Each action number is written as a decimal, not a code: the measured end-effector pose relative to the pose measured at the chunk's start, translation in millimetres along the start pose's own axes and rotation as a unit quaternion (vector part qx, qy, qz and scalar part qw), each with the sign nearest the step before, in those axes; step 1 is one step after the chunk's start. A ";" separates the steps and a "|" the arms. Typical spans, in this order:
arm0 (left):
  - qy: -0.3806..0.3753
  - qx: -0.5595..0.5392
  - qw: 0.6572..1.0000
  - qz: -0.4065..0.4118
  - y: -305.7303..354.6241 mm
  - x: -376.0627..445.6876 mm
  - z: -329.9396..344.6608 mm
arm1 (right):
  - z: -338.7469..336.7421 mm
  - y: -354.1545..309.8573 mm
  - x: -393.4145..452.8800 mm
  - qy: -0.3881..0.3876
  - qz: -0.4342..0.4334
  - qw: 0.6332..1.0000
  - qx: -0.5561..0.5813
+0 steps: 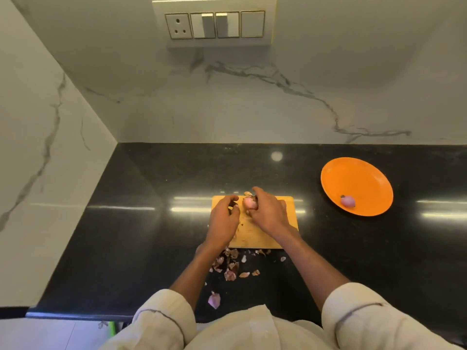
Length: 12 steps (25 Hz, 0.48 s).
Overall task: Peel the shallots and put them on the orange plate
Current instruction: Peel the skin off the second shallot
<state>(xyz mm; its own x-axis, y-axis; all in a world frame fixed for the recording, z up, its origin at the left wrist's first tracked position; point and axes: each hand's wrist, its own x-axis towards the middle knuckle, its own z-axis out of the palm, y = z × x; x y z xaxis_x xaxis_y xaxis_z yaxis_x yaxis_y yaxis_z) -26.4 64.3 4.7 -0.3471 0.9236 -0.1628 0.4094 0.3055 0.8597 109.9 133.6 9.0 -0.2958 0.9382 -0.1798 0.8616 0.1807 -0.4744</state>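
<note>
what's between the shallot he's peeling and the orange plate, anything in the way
Nothing visible. The shallot, held in the right hand over the cutting board, has only bare black counter between it and the orange plate. One peeled shallot already lies near the plate's front rim, leaving most of it free.

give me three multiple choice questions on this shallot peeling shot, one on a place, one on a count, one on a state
1. Where do the loose skins mostly lie?
A. on the plate
B. on the counter near the board's front edge
C. by the wall socket

2. How many shallots lie on the orange plate?
A. none
B. one
C. three

3. What is the right hand doing?
A. holding a shallot over the board
B. resting flat on the counter
C. lifting the plate

Key: 1 B, the skins are scattered before the cutting board; 2 B, a single peeled shallot lies there; 3 A, its fingers curl round the pink shallot.
</note>
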 end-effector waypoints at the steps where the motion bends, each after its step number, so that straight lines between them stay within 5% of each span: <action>1: -0.016 -0.004 1.000 0.005 1.9 6.5 -0.4 | 3.5 -0.1 1.4 0.020 -0.007 1.000 0.002; 7: -0.055 -0.110 0.992 0.001 11.5 31.0 -3.1 | 6.2 -5.0 -11.3 0.132 -0.056 0.982 0.119; 12: -0.039 -0.275 0.960 0.009 27.1 7.9 -10.4 | -18.2 -11.7 -32.9 0.074 -0.013 0.920 0.384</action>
<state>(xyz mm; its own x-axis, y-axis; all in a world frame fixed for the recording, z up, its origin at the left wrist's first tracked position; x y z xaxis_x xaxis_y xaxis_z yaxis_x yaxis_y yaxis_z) -26.8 77.5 31.8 -0.2717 0.9485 -0.1631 -0.1014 0.1403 0.9849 117.1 106.0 36.2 -0.2029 0.9769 -0.0670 0.2933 -0.0046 -0.9560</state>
